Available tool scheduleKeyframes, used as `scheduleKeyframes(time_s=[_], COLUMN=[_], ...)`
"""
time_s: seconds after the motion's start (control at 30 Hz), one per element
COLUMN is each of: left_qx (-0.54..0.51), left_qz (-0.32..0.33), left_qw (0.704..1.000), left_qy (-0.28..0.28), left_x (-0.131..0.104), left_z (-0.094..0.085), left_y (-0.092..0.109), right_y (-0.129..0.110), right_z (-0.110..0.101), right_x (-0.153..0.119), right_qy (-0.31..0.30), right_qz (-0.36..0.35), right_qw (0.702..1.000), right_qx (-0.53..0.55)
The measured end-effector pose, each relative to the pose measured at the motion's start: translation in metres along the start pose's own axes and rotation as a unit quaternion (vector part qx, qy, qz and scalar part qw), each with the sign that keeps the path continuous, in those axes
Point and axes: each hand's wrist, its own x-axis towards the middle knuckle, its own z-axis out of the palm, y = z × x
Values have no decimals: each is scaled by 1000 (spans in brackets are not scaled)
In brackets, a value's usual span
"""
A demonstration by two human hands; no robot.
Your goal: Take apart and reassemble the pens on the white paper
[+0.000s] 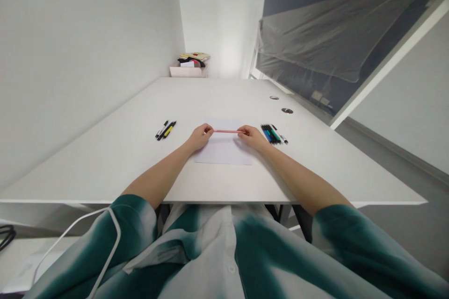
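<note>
A thin pink stick (pixel 226 131), perhaps a pencil, is held level between my two hands. My left hand (pixel 201 137) pinches its left end, and my right hand (pixel 253 137) pinches the right end. Beneath it a white sheet of paper (pixel 223 153) lies on the table, its far part crossed by the stick. To the right of my right hand, several pens and markers (pixel 273 134) with blue, green and white parts lie in a row. Off to the left, a small group of pens (pixel 166 130) includes one with a yellow barrel.
The white table (pixel 217 98) runs against the wall on the left. At its far end stands a pale box (pixel 185 72) with cloth piled in it. Two round metal grommets (pixel 286 110) sit near the right edge, beside a dark panel (pixel 308 32) under plastic film.
</note>
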Motion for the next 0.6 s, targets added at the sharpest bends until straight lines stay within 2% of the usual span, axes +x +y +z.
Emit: scheduleKeyframes(time_s=[0.2, 0.6], left_qx=[18, 42], left_qz=[0, 5], left_qw=[1000, 999], left_qy=[-12, -12], left_x=[-3, -2], left_z=[-2, -1], left_y=[6, 3], right_y=[-3, 2], right_z=[-1, -1], right_x=[-2, 0], right_qy=[-5, -3], right_qz=[-29, -53], right_qw=[998, 993], right_qx=[-58, -101])
